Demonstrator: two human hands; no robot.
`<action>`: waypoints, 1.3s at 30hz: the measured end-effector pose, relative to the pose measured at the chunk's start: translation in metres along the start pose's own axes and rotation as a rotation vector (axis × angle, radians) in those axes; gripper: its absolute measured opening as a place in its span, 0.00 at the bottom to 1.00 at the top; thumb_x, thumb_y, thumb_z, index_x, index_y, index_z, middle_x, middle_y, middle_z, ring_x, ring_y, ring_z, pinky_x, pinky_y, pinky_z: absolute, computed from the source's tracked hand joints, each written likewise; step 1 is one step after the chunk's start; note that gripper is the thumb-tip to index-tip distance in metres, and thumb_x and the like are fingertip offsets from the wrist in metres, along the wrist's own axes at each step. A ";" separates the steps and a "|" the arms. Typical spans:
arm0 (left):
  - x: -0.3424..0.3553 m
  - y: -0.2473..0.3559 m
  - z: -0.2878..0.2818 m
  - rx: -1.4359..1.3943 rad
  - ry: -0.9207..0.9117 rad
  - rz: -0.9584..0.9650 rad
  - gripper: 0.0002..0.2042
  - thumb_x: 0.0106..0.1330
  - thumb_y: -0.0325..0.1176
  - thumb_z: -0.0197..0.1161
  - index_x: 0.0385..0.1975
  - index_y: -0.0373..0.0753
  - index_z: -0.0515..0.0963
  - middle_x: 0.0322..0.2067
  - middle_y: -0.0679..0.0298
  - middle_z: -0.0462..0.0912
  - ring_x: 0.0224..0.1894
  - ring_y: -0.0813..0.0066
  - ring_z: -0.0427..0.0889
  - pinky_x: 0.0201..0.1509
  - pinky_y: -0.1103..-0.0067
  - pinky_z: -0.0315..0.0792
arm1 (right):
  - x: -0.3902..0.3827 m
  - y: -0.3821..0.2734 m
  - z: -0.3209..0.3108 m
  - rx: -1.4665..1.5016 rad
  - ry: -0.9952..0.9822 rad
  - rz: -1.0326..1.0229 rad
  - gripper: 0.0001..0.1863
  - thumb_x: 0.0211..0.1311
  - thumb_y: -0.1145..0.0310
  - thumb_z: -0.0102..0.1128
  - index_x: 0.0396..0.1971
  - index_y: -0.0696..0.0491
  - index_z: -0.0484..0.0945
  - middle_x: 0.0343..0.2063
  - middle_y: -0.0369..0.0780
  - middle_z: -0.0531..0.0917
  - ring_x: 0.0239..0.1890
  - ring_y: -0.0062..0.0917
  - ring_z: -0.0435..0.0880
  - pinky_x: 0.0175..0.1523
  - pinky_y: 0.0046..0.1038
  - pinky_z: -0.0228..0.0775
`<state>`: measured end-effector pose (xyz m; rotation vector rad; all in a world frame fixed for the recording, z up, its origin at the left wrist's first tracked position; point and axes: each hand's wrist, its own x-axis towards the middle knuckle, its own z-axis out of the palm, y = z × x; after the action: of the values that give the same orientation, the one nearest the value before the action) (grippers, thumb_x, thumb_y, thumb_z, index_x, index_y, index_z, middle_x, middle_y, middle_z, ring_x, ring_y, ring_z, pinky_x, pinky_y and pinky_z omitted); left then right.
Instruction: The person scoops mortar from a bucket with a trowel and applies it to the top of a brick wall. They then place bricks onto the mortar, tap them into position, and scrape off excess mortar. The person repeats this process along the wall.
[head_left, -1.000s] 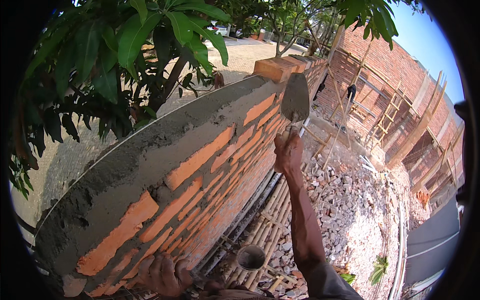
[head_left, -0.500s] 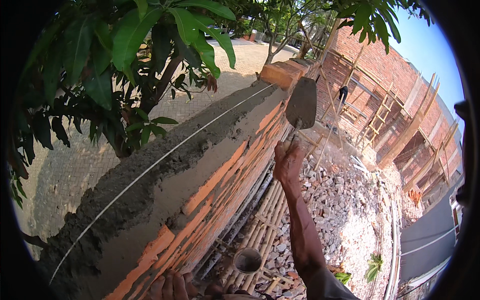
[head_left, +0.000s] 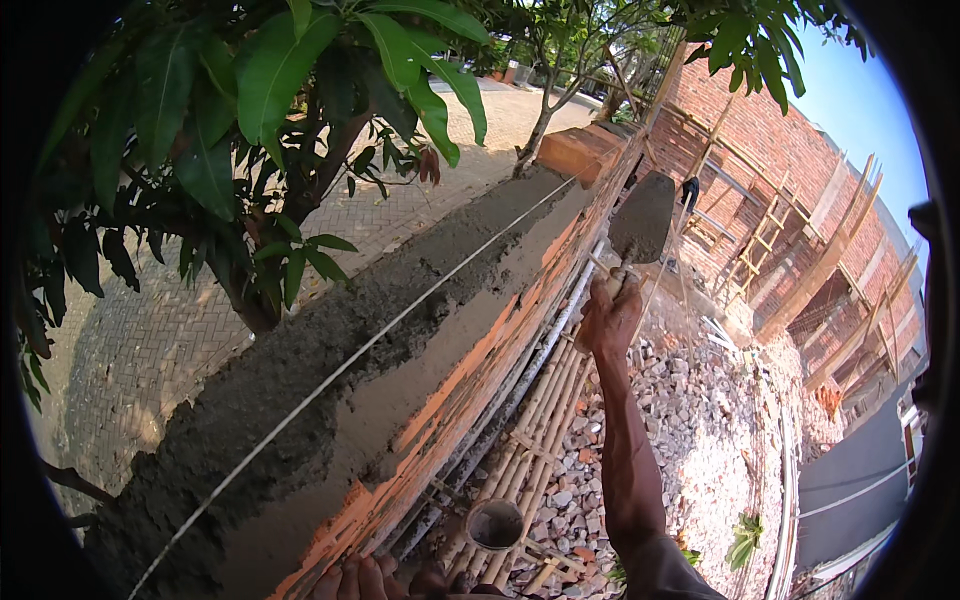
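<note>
My right hand is closed around the handle of a mortar-smeared trowel, held out beside the wall with its blade pointing away from me. At the lower edge my left hand shows only in part; its fingers lie against the side of the brick wall. Rough wet mortar covers the wall's top. A white string line stretches lengthwise over this mortar. At the far end of the mortar sits an orange brick.
Leafy branches overhang the wall's left side, above a paved yard. Right of the wall run bamboo poles with a round container on them, then broken rubble. Wooden scaffolding stands before a brick building.
My right hand and the trowel have moved right, away from the wall's side. The view has shifted slightly, so the wall and string appear farther right. My left hand stays by the wall.
</note>
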<state>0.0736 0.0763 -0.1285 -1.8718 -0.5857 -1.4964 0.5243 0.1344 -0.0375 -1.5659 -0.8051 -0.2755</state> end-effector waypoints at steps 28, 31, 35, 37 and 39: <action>-0.005 0.009 -0.014 0.107 -0.165 0.066 0.12 0.66 0.41 0.65 0.35 0.39 0.85 0.33 0.64 0.85 0.35 0.66 0.82 0.41 0.71 0.77 | 0.060 -0.055 -0.002 0.191 -0.060 -0.084 0.09 0.61 0.72 0.61 0.35 0.60 0.72 0.21 0.40 0.80 0.18 0.21 0.77 0.22 0.24 0.68; -0.005 0.007 -0.012 0.111 -0.170 0.054 0.12 0.66 0.41 0.64 0.35 0.39 0.85 0.33 0.64 0.85 0.35 0.66 0.82 0.41 0.71 0.77 | 0.055 -0.110 -0.015 0.473 -0.266 -0.285 0.13 0.58 0.76 0.62 0.43 0.60 0.73 0.33 0.40 0.80 0.23 0.18 0.78 0.26 0.22 0.70; -0.008 0.007 -0.016 0.099 -0.178 0.032 0.12 0.66 0.42 0.64 0.35 0.39 0.85 0.32 0.64 0.85 0.36 0.66 0.82 0.41 0.71 0.77 | 0.066 -0.164 -0.013 0.177 -0.514 -0.366 0.15 0.57 0.76 0.61 0.45 0.59 0.73 0.35 0.37 0.77 0.25 0.17 0.77 0.29 0.23 0.72; -0.009 0.008 -0.019 0.103 -0.180 0.023 0.12 0.66 0.42 0.64 0.35 0.39 0.85 0.32 0.64 0.85 0.36 0.66 0.82 0.41 0.71 0.77 | 0.071 -0.177 -0.023 -0.058 -0.460 -0.376 0.16 0.57 0.76 0.61 0.46 0.59 0.73 0.33 0.36 0.76 0.26 0.16 0.76 0.31 0.23 0.73; -0.008 0.006 -0.018 0.098 -0.185 0.009 0.12 0.66 0.42 0.64 0.35 0.40 0.85 0.32 0.64 0.85 0.36 0.65 0.82 0.41 0.71 0.77 | 0.069 -0.175 -0.047 0.255 -0.272 -0.344 0.16 0.59 0.74 0.60 0.46 0.60 0.73 0.40 0.41 0.81 0.26 0.18 0.80 0.28 0.22 0.75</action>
<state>0.0637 0.0595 -0.1350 -1.9461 -0.7211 -1.2735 0.4767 0.1061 0.1483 -1.2352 -1.2754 -0.1993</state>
